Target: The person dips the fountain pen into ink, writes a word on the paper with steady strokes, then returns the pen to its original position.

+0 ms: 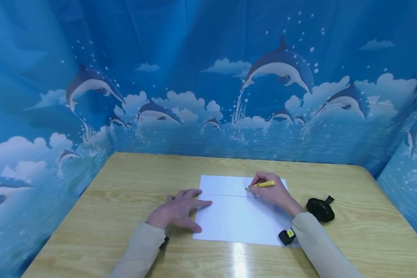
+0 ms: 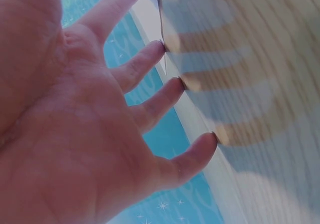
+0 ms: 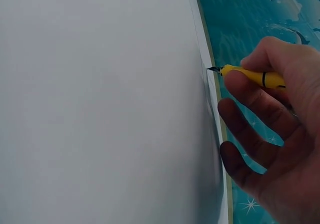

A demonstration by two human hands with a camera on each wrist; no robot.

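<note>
A sheet of white paper (image 1: 236, 220) lies on the table, with a long thin line across its upper part and a short upright line near the top. My right hand (image 1: 272, 189) pinches a yellow fountain pen (image 1: 265, 184) between thumb and fingers. The pen's dark nib (image 3: 213, 69) points at the paper close to the short line; whether it touches, I cannot tell. At the sheet's left edge is my left hand (image 1: 180, 210), fingers spread. Some of its fingertips (image 2: 156, 46) rest on the wooden surface and others reach the paper.
A black rounded object (image 1: 320, 209) with a small tab stands right of the paper, near my right forearm. The wooden table (image 1: 142, 173) ends at a blue curtain (image 1: 194, 131) printed with dolphins. Black wrist devices (image 1: 287, 236) sit under both sleeves.
</note>
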